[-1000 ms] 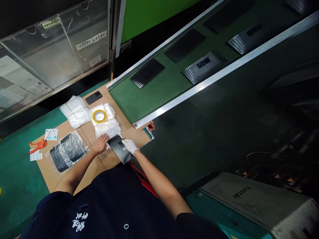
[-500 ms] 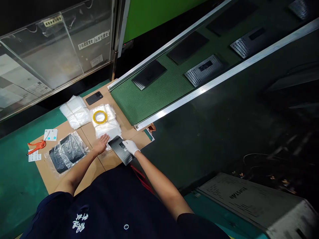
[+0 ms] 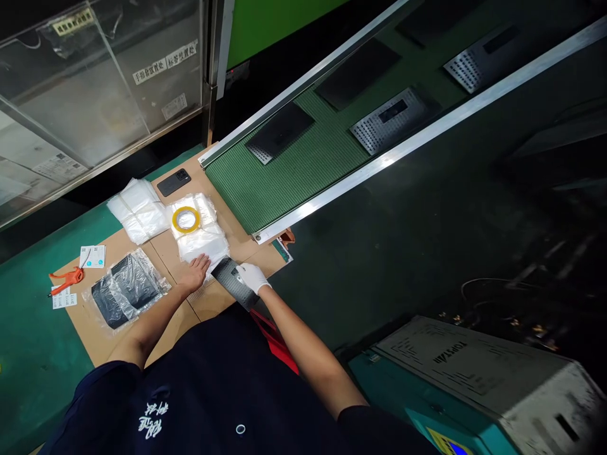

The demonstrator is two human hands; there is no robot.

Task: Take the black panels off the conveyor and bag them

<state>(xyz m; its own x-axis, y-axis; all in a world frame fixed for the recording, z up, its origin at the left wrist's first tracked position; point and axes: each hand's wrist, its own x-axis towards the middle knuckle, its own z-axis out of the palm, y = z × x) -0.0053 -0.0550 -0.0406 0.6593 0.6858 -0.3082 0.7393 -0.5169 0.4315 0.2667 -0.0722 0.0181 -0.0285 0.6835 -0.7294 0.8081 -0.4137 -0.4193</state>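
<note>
My right hand (image 3: 253, 278), in a white glove, grips a dark perforated panel (image 3: 231, 284) by its right side. The panel is tilted over the front of the cardboard-covered table. My bare left hand (image 3: 196, 273) lies with its fingers stretched out at the near edge of a stack of clear plastic bags (image 3: 208, 239). The far corner of the panel is close to that edge; whether it touches the bags I cannot tell. A yellow-rimmed roll of tape (image 3: 176, 220) rests on the stack.
Bagged dark panels (image 3: 126, 287) lie left, near orange nippers (image 3: 69, 277) and label sheets (image 3: 93, 256). A second bag stack (image 3: 137, 210) and a phone (image 3: 174, 182) are behind. A green conveyor belt (image 3: 237, 189) carrying several panels ends at the table's right.
The view has shifted slightly. My right hand and the panel have moved a little to the right, and the panel's tilt has changed. My left hand stays by the bags.
</note>
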